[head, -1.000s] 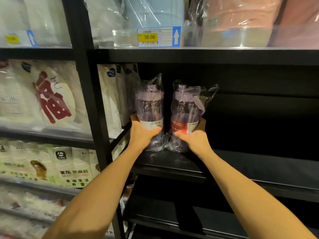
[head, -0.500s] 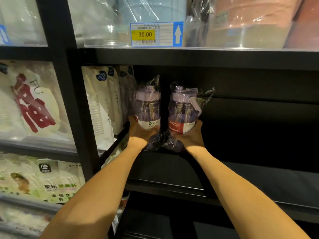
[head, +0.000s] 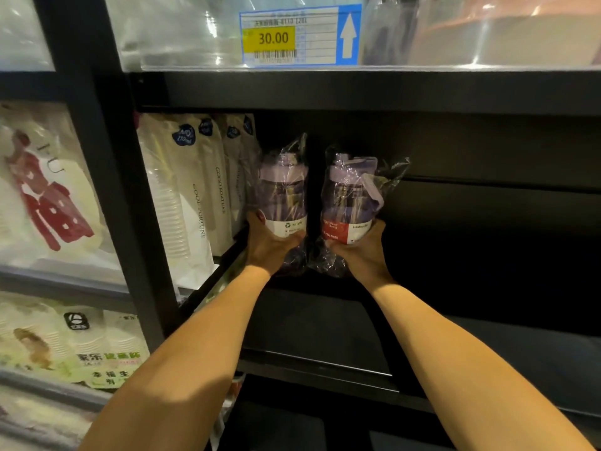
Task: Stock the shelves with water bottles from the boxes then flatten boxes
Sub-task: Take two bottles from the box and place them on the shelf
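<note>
Two purple water bottles in clear plastic wrap stand upright side by side near the back left of a black shelf [head: 325, 323]. My left hand [head: 268, 245] grips the lower part of the left bottle [head: 283, 193], which has a white label. My right hand [head: 362, 252] grips the base of the right bottle [head: 349, 196], which has a red and white label and a strap on its lid. Crumpled wrap bunches between the two hands. No box is in view.
Packs of white disposable cups [head: 192, 196] fill the shelf's left end, touching the left bottle. A black upright post [head: 107, 177] divides the bays. Above, a price tag reading 30.00 [head: 299, 35] fronts wrapped goods. The shelf's right side is dark and bare.
Both hands have pushed the two bottles deeper onto the shelf, and the view has closed in on them. The grips look the same.
</note>
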`<state>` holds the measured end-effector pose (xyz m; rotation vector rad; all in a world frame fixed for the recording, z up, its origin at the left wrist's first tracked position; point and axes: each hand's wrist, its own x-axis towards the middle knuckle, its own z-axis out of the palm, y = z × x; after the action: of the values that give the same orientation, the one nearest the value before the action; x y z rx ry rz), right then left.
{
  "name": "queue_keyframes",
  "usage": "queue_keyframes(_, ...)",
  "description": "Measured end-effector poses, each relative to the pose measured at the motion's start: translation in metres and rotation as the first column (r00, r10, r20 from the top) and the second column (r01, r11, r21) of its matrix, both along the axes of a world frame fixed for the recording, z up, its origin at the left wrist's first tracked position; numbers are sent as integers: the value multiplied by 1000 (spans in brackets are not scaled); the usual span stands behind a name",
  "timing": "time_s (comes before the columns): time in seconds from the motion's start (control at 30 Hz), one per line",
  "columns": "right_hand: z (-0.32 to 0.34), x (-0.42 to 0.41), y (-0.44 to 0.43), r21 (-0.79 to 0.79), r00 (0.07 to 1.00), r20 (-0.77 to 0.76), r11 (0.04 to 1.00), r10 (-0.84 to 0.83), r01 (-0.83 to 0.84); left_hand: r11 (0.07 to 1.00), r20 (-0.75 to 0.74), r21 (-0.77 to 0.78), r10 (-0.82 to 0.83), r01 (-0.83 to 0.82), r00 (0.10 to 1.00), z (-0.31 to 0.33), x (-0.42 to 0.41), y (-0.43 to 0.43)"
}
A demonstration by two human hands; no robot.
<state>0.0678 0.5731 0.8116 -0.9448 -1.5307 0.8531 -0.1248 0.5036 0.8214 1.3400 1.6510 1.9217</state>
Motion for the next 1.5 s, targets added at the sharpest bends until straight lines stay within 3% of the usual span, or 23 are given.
queue_keyframes(0.4,-7,-4,8,-1,999,10,999,-32,32,999,-16,-46,26,-27,1000,2,3,3)
queue_keyframes(0.53,-1,-3,2,-58,1000,10,998,-21,21,989,-10,-147,32,-33,999,5,3,-3)
queue_keyframes(0.73,13,8,-19,-82,982,190,996,-16,33,945,-93,-323,25,-54,995,13,1,-17)
queue_keyframes(0.93,42,28,-55,-162,926,376,981,-36,103,831,-290,-486,137,-269,947,30,6,-51)
queue_keyframes(1.03,48,39,-75,-97,826,557,981,-88,169,726,-495,-581,42,-367,868,50,25,-93)
queue_keyframes(1.13,52,57,-103,18,700,694,976,-168,216,682,-715,-540,-62,-493,697,64,42,-126)
queue_keyframes(1.3,56,84,-149,212,506,801,941,-322,263,765,-879,-390,-144,-513,454,78,75,-157)
queue_keyframes(1.37,59,95,-166,280,416,827,919,-378,278,802,-896,-376,-187,-463,403,84,89,-165)
queue_keyframes(1.5,62,127,-198,370,352,815,881,-460,295,860,-911,-351,-223,-371,347,90,121,-174)
